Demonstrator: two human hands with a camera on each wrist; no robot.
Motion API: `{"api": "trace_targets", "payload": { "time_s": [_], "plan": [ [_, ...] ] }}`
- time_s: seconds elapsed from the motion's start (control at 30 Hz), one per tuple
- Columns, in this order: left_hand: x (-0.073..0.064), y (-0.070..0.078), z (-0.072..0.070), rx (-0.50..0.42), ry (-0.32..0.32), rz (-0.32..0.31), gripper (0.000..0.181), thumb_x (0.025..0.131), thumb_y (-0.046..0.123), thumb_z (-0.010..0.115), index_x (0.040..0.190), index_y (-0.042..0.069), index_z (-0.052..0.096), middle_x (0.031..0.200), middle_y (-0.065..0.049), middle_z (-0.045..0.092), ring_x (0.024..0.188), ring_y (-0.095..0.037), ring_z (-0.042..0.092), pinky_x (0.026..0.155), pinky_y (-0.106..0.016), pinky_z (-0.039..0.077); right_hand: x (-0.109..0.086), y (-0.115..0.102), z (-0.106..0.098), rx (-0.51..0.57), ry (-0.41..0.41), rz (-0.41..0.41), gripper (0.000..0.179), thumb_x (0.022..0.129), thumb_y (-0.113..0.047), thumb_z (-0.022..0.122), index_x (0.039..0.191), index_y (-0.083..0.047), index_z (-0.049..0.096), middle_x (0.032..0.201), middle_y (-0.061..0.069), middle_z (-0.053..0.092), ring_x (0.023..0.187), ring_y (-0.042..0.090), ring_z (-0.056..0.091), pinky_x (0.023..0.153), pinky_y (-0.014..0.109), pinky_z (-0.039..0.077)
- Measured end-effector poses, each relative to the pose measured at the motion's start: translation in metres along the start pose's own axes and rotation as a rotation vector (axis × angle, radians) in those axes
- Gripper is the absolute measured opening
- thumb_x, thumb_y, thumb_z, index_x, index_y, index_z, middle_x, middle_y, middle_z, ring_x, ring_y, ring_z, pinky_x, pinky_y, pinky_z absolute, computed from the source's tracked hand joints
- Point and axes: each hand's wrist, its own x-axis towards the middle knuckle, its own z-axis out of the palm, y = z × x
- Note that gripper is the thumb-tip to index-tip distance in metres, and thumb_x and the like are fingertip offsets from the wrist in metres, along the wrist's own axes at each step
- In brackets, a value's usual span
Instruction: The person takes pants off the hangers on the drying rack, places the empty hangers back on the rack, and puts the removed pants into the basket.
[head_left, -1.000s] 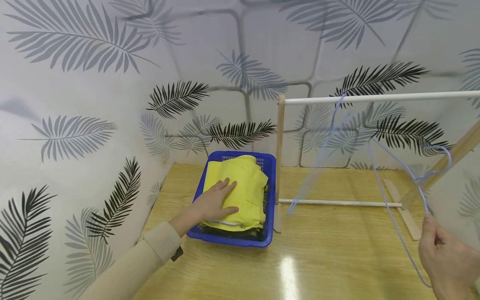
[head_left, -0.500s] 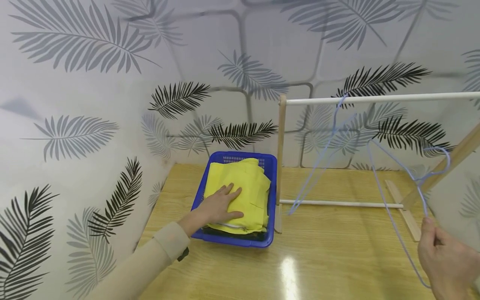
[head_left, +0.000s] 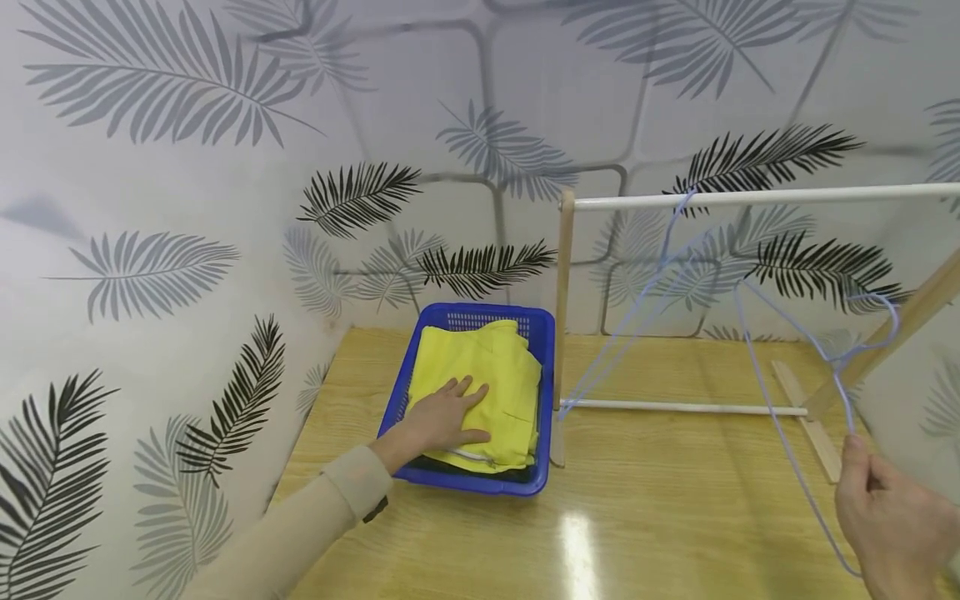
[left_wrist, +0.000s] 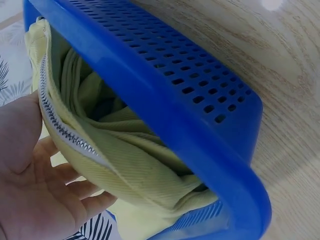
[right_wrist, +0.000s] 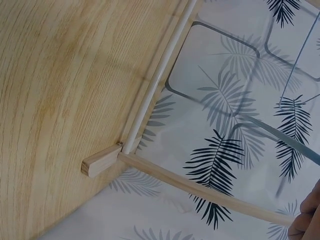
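Observation:
My left hand (head_left: 438, 417) lies with spread fingers on a folded yellow garment (head_left: 506, 400) in a blue plastic basket (head_left: 547, 375). In the left wrist view, the garment's open edge with a metal zipper (left_wrist: 65, 130) faces the camera, and my fingers (left_wrist: 82, 189) lie along its outer side. My right hand (head_left: 896, 517), at the lower right of the head view, pinches a light blue hanger (head_left: 837, 365) by its side, hook upward. The right wrist view catches only part of that hand (right_wrist: 307, 215) at its edge.
A rack with a white top rail (head_left: 787, 196) and wooden posts (head_left: 561, 308) stands right of the basket. Another light blue hanger (head_left: 666, 250) hangs from the rail. A lower white bar (head_left: 690, 407) joins the posts above the wooden table (head_left: 675, 508). A leaf-patterned wall rises behind.
My left hand and the yellow garment under it have shifted slightly right and nearer within the basket. The hanger on the rail swings. My right hand stays almost still.

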Motion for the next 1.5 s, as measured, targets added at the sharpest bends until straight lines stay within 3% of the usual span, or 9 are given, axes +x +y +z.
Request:
{"api": "trace_targets", "payload": {
  "time_s": [0.3,0.57,0.8,1.0,1.2,1.5],
  "plan": [
    [0.005,0.001,0.008,0.041,-0.022,-0.017,0.085,0.1,0.065,0.059,0.168,0.022,0.03,0.174,-0.015,0.029,0.159,-0.041,0.034,0.115,-0.053,0.052,-0.003,0.006,0.002,-0.003,0.002,0.008,0.076,0.107,-0.041,0.045,0.038,-0.01,0.037,0.033,0.014,0.041,0.039,-0.016,0.007,0.034,0.021,0.009],
    [0.01,-0.003,0.017,0.012,-0.04,-0.002,0.085,0.1,0.064,0.059,0.167,0.021,0.03,0.173,-0.017,0.031,0.156,-0.042,0.04,0.113,-0.051,0.053,-0.004,0.004,0.002,0.012,0.008,0.04,0.074,0.104,-0.043,0.048,0.042,-0.002,0.051,0.045,0.024,0.056,0.045,-0.022,0.017,0.036,0.023,0.012],
    [0.013,-0.005,0.019,0.001,-0.06,0.006,0.085,0.101,0.064,0.058,0.168,0.021,0.028,0.174,-0.016,0.029,0.156,-0.042,0.039,0.112,-0.051,0.054,-0.006,0.005,0.002,0.004,-0.002,0.045,0.075,0.104,-0.044,0.047,0.041,-0.003,0.047,0.043,0.023,0.054,0.05,-0.028,0.009,0.036,0.022,0.012],
    [0.01,-0.007,0.008,-0.054,-0.072,0.041,0.086,0.102,0.06,0.06,0.168,0.015,0.028,0.173,-0.021,0.029,0.156,-0.043,0.039,0.124,-0.053,0.042,-0.006,0.005,0.002,-0.006,-0.006,0.021,0.076,0.105,-0.044,0.046,0.039,-0.007,0.042,0.038,0.019,0.049,0.043,-0.021,0.008,0.035,0.021,0.012],
    [0.011,-0.007,-0.008,-0.076,-0.047,0.058,0.097,0.099,0.067,0.058,0.169,0.012,0.02,0.175,-0.02,0.024,0.158,-0.042,0.036,0.128,-0.053,0.037,-0.004,0.006,0.002,0.007,0.0,0.003,0.076,0.105,-0.043,0.046,0.039,-0.005,0.044,0.038,0.019,0.05,0.045,-0.024,0.009,0.035,0.02,0.011],
    [0.039,0.001,-0.035,0.024,0.033,0.118,0.098,0.099,0.068,0.058,0.169,0.011,0.02,0.177,-0.019,0.017,0.164,-0.043,0.021,0.128,-0.057,0.034,0.001,0.004,0.0,0.013,-0.016,-0.011,0.074,0.106,-0.037,0.045,0.037,-0.012,0.033,0.031,0.009,0.037,0.036,-0.014,0.006,0.033,0.016,0.008]
  ]
}}
